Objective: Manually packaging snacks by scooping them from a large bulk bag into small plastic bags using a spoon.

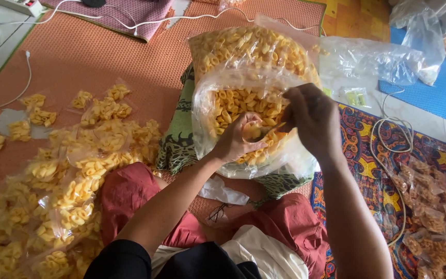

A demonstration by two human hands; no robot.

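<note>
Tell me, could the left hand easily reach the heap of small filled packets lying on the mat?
Probably yes: the left hand sits at the big snack bag's mouth, and the small packets lie just beside that arm on the orange mat, nothing between.

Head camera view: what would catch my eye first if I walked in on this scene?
Most striking is the big clear bag of yellow curled snacks in the middle, open toward the person, with the left hand and right hand working at its mouth. To the left, a heap of small filled packets spreads across the orange mat. More small packets lie on the patterned cloth at the right.
</note>
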